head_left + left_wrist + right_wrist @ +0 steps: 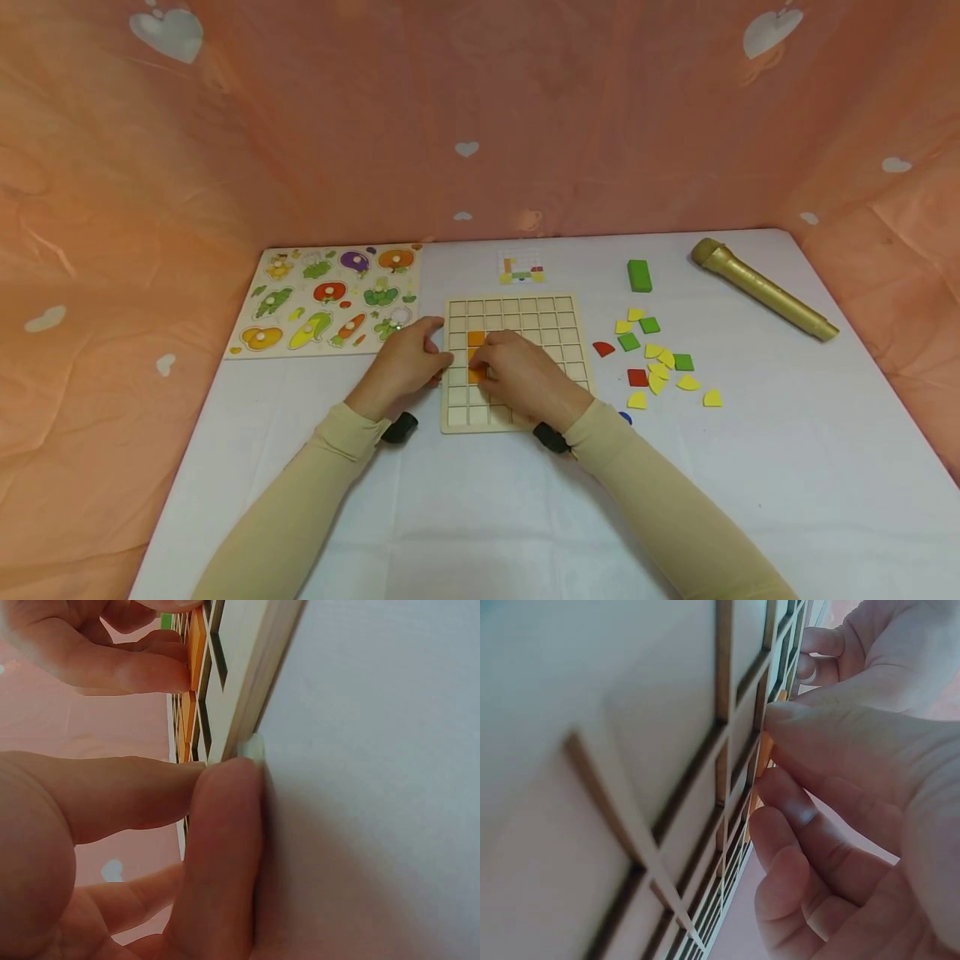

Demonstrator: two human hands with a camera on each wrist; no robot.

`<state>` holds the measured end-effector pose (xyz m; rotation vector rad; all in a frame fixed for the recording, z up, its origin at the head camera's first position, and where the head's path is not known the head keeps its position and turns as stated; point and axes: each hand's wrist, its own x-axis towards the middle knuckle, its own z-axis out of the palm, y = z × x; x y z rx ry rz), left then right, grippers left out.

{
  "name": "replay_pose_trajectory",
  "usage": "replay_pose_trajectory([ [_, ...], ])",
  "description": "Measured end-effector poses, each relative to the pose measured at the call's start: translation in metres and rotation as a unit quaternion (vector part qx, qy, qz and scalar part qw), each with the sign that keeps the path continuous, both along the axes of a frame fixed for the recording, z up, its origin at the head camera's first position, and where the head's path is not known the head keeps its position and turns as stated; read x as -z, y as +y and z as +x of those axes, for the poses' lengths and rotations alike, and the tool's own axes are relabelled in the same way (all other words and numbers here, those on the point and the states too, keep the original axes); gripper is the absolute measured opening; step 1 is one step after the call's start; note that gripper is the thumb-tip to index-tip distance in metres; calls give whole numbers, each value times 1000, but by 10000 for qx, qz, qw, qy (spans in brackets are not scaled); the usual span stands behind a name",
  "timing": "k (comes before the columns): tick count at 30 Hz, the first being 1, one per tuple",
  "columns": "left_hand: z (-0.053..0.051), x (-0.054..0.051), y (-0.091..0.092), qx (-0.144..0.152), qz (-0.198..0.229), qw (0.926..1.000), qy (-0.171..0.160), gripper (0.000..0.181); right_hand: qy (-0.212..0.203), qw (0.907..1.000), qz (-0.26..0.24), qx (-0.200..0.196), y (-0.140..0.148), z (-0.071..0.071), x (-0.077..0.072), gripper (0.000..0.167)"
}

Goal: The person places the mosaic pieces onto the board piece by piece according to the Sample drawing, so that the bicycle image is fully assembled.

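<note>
A pale wooden grid board (457, 397) lies flat on the table. My left hand (401, 363) pinches its left edge; the left wrist view shows thumb and a finger (225, 825) against that rim. Orange tiles (476, 338) run down a column near the board's left side. Over them is my right hand (528, 379), its thumb and fingertips pinching an orange square tile (765, 752) at the grid, seen in the right wrist view. The hand partly hides the lower orange tiles and the cells under it.
Right of the board are scattered yellow quarter-circle pieces (688, 382), green squares (683, 362) and red pieces (637, 377). A green block (639, 276) and a gold microphone (765, 292) lie farther back. A pattern card (521, 267) is behind the board, a vegetable puzzle (300, 289) at left.
</note>
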<state>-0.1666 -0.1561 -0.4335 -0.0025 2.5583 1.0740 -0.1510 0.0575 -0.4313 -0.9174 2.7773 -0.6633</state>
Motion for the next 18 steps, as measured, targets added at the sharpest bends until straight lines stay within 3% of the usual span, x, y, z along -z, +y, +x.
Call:
replay_pose_trajectory([
  [18,0,0,0,32,14,10000,13,67,-17,10000,12,-48,0,-1,0,17],
])
